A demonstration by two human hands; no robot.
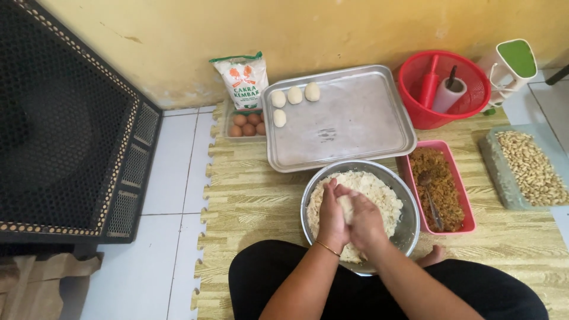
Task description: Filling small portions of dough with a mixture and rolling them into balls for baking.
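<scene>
Both my hands are pressed together over a round metal bowl [409, 228] of crumbly white dough [379, 192]. My left hand [331, 216] and my right hand [366, 220] cup one pale lump of dough [345, 207] between the palms. A thin bangle sits on my left wrist. Beyond the bowl lies a metal baking tray [349, 124] with several round dough balls [294, 95] in its far left corner.
A pink tub of brown filling [435, 178] with a spoon stands right of the bowl. A container of peanuts [530, 166] lies further right. A red basket [441, 89] holds a rolling pin and a roll. Eggs [248, 124] and a flour bag [243, 80] sit by the wall; a black speaker [65, 130] fills the left.
</scene>
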